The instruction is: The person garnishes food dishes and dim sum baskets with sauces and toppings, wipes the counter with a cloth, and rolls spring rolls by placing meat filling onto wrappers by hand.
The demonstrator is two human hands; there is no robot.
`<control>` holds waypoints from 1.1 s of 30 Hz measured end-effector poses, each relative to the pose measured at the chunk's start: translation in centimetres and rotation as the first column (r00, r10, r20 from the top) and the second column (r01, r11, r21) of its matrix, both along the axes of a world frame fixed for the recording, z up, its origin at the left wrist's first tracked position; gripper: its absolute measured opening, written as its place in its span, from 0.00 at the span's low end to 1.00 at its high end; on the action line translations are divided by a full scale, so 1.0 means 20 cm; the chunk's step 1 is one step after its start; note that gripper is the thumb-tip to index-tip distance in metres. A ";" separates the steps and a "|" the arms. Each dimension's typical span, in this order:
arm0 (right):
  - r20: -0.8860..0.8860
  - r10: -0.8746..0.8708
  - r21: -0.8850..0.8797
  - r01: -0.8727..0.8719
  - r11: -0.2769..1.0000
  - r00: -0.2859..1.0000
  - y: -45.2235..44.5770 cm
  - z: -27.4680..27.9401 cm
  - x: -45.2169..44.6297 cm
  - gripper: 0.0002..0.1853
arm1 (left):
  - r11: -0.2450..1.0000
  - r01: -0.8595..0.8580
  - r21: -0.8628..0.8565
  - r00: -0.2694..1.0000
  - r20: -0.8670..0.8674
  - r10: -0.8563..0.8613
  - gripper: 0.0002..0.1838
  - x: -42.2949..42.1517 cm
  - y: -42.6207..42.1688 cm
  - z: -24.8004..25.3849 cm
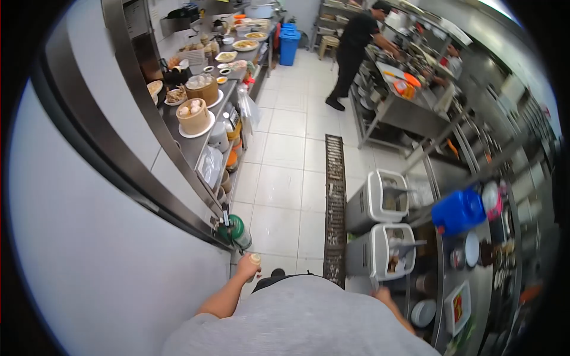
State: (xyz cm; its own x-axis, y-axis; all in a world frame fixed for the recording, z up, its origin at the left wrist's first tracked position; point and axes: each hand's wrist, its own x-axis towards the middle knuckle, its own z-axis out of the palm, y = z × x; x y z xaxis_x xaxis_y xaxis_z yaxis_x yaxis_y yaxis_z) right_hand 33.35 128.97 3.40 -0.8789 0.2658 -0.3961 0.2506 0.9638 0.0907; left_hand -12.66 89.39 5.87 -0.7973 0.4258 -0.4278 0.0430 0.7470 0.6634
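My left hand (246,268) hangs low beside the wall end, its fingers wrapped around a small container with a cream-coloured round top (255,259); its exact kind is too small to make out. Just beyond that hand, a green gas cylinder (238,231) stands on the floor. My right hand (383,294) is down at my other side, close below the nearer white-rimmed grey bin (375,252). Its fingers are mostly hidden, and I cannot tell whether it touches or holds anything.
On the left counter are a bamboo steamer with dumplings (194,118) and several plates of food. A drain grate (334,207) runs along the tiled floor. A second bin (373,199) and a blue jerrycan (458,212) stand right. A person in black (354,44) works farther back.
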 end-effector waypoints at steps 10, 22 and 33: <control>0.423 -0.546 -0.329 0.684 0.651 0.723 0.72 -0.18 -1.19 0.16 | 0.989 0.063 0.137 0.991 -0.124 -0.046 0.31 -1.16 1.04 0.22; -0.246 -0.562 -0.746 0.216 0.630 0.789 1.69 0.58 -4.75 0.21 | 0.823 -0.540 0.174 0.822 -0.103 0.561 0.34 -1.83 0.94 0.51; -0.231 -0.297 -0.831 -0.029 0.556 0.926 1.03 0.55 -6.08 0.23 | 0.852 -0.340 0.398 0.871 -0.209 0.445 0.30 -3.39 1.64 0.98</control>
